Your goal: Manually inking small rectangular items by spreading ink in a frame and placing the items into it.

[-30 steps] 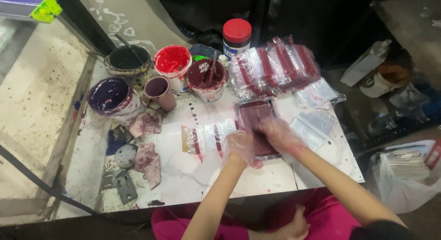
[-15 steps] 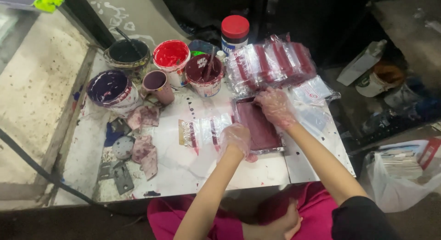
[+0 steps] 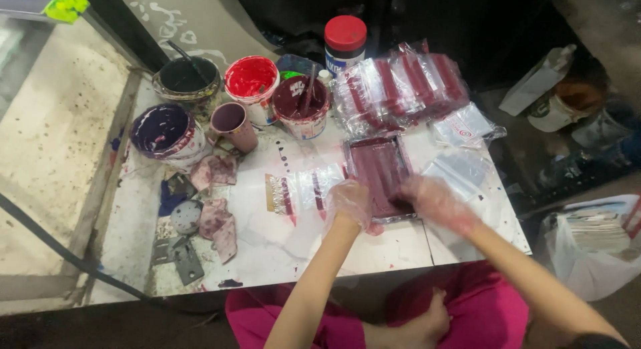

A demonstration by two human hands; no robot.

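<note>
Pressing down on a maroon-filled plastic packet (image 3: pixel 378 175) lying mid-table, we are resting our gloved left hand (image 3: pixel 348 203) and right hand (image 3: pixel 434 201), fingers loosely curled, on its near edge; paint tubs (image 3: pixel 250 85) are crowding the white table (image 3: pixel 280 242) behind.
</note>
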